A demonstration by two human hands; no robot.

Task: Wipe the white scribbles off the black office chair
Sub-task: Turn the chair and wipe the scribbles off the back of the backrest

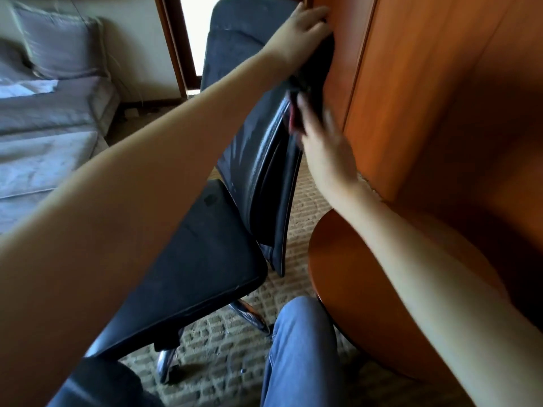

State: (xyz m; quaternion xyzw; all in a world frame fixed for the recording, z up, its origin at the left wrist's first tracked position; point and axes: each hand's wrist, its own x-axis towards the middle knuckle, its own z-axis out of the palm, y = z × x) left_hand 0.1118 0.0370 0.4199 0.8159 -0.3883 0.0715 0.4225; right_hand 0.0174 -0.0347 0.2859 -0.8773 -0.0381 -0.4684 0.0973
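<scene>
Beside the wardrobe [411, 83]: black office chair [205, 254] held

Its backrest top sits right up against the wooden wardrobe, with no gap there. The left hand [302, 30] has its fingers curled over that top edge. The right hand [320, 142], blurred, lies at the backrest's right edge; its grip I cannot tell. A narrow carpet [302, 195] strip separates the chair from the round table [367, 289]

Person wears blue denim jeans [299, 353], lightly faded w/ a side seam; L hand [302, 27] & R hand [323, 142] bare, arms unsleeved.
</scene>
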